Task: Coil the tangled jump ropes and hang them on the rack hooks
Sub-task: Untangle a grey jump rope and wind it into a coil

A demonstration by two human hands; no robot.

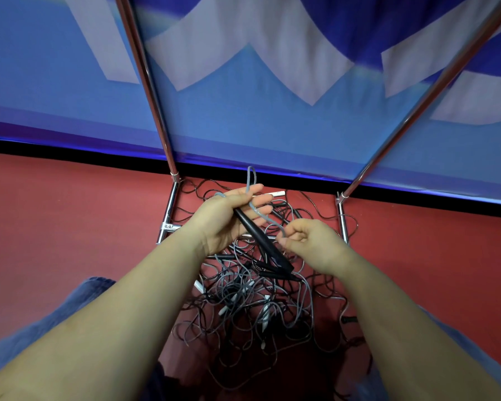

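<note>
A tangled heap of grey and black jump ropes (261, 302) lies on the red floor between the rack's feet. My left hand (229, 215) grips a black rope handle (262, 240) that slants down to the right, with grey cord looped over its fingers. That grey cord (251, 176) sticks up in a small loop above the hand and curves down to my right hand (310, 244), which pinches it just right of the handle. The chrome rack (154, 108) rises in two poles; its hooks are out of view.
The rack's chrome base bars (168, 218) and right post (343, 221) frame the heap on the red floor. A blue and white banner (243, 68) hangs behind the rack. Blue cloth on my knees (70, 308) shows at the lower left and right.
</note>
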